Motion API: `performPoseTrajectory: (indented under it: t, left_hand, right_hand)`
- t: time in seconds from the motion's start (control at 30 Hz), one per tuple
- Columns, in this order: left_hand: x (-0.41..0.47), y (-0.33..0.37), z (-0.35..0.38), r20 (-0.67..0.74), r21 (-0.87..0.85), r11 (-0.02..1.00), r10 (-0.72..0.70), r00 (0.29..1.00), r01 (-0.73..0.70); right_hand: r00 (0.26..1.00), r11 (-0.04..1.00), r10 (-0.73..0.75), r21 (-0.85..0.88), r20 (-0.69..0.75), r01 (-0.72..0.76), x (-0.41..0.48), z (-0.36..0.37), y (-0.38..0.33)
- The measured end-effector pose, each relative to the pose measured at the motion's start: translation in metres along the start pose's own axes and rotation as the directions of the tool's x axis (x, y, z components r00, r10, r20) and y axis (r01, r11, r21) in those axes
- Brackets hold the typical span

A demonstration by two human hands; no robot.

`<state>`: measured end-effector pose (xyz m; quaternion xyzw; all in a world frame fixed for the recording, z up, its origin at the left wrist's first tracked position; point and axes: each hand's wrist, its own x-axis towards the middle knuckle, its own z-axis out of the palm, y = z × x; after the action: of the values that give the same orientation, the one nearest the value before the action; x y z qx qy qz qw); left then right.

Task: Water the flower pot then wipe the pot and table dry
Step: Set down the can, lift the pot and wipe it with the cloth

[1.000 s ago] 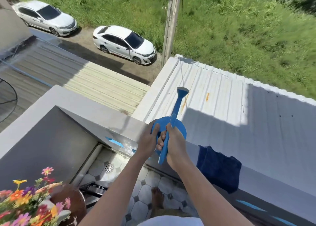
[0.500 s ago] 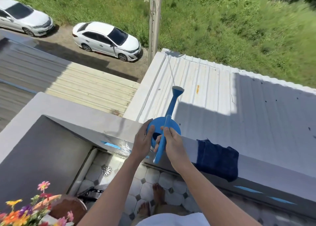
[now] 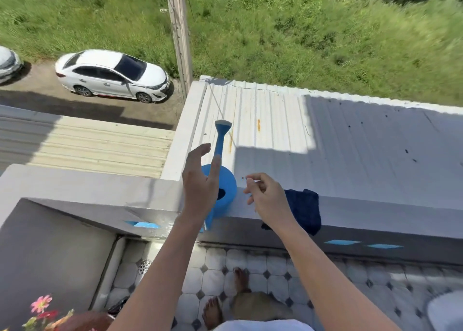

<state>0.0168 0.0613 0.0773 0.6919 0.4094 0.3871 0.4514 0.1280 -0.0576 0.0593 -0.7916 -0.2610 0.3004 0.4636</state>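
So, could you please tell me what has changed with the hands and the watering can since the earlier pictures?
Both hands have let go of the blue watering can: the left hand has lifted open in front of it, and the right hand has drawn off to the right, fingers loosely curled, holding nothing. The can stays on the ledge, spout pointing outward, and the dark blue cloth still hangs beside it.

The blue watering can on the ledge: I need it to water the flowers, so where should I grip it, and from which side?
Probably by the handle, the blue strap running down the near side of the watering can. Its spout points away over the roof, so come from the balcony side, below the open left hand. Most of the handle is hidden behind that wrist.
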Motion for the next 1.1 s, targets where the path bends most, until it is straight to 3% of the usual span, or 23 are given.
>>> performPoseTrajectory:
  t: [0.1, 0.2, 0.27, 0.37, 0.53, 0.67, 0.77, 0.9, 1.0, 1.1]
  left_hand:
    - [-0.013, 0.026, 0.034, 0.044, 0.017, 0.984, 0.179, 0.983, -0.18]
    - [-0.033, 0.023, 0.079, 0.17, 0.031, 0.967, 0.244, 0.955, -0.252]
    - [-0.046, 0.008, 0.112, 0.277, 0.077, 0.98, 0.157, 0.948, -0.185]
    - [-0.065, -0.024, 0.154, 0.357, 0.206, 0.978, -0.105, 0.928, 0.032]
    - [-0.097, -0.066, 0.2, 0.206, 0.383, 0.853, -0.454, 0.867, 0.356]
    - [-0.102, -0.066, 0.232, 0.071, 0.524, 0.766, -0.474, 0.878, 0.371]
    - [-0.095, -0.06, 0.245, 0.032, 0.517, 0.72, -0.556, 0.831, 0.462]
    - [-0.087, -0.051, 0.248, 0.147, 0.505, 0.72, -0.615, 0.775, 0.476]
    - [-0.09, -0.043, 0.245, 0.202, 0.553, 0.748, -0.547, 0.812, 0.366]
    - [-0.092, -0.039, 0.239, 0.211, 0.454, 0.796, -0.533, 0.819, 0.4]
  right_hand:
    - [0.998, 0.999, 0.034, 0.011, -0.056, -0.033, 0.001, -0.03, 0.021]
    - [0.99, 0.995, 0.099, 0.002, -0.102, -0.099, 0.006, -0.062, 0.045]
    - [0.984, 0.989, 0.141, -0.02, -0.105, -0.144, 0.013, -0.081, 0.065]
    - [0.978, 0.98, 0.181, -0.064, -0.099, -0.188, 0.022, -0.103, 0.098]
    - [0.975, 0.957, 0.19, -0.202, -0.111, -0.209, 0.035, -0.133, 0.147]
    - [0.982, 0.946, 0.174, -0.264, -0.078, -0.188, 0.049, -0.151, 0.175]
    - [0.985, 0.939, 0.172, -0.301, -0.001, -0.164, 0.056, -0.159, 0.19]
    - [0.98, 0.942, 0.187, -0.297, 0.073, -0.158, 0.058, -0.166, 0.203]
    - [0.979, 0.948, 0.183, -0.278, 0.086, -0.153, 0.058, -0.171, 0.209]
    - [0.982, 0.946, 0.175, -0.287, 0.067, -0.149, 0.058, -0.17, 0.211]
